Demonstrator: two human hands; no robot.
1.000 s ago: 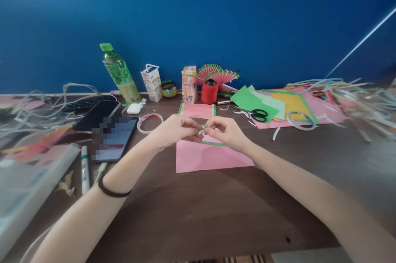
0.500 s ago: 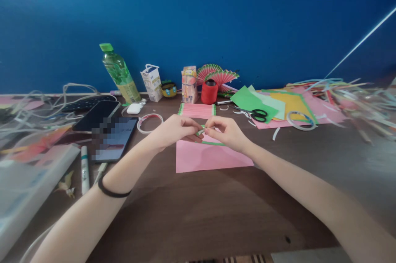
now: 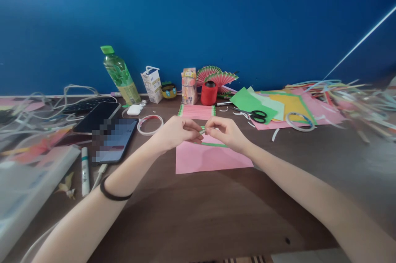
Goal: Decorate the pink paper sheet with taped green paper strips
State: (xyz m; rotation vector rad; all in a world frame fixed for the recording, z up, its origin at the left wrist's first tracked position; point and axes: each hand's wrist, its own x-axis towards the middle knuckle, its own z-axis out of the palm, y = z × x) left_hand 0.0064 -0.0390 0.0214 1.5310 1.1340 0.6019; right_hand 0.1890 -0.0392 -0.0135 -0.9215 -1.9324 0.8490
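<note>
Between my two hands is a small, narrow pale-green piece, mostly covered by fingers; its exact kind is hard to make out. My left hand is closed, pinching its left end. The fingertips of my right hand pinch together at its other end. Below them a pink sheet of paper lies on the table, with a green strip along a smaller pink piece on top. Just beyond the hands lies a pleated pink paper with green ends.
Farther back stand a green bottle, a drink carton, a red thread spool and paper fans. Black scissors and coloured sheets lie to the right. A tape roll, phone and marker are left.
The fingers have shifted slightly around the pale-green piece, and less of it shows now. Both hands otherwise stay in nearly the same place; the view has tilted very slightly.
</note>
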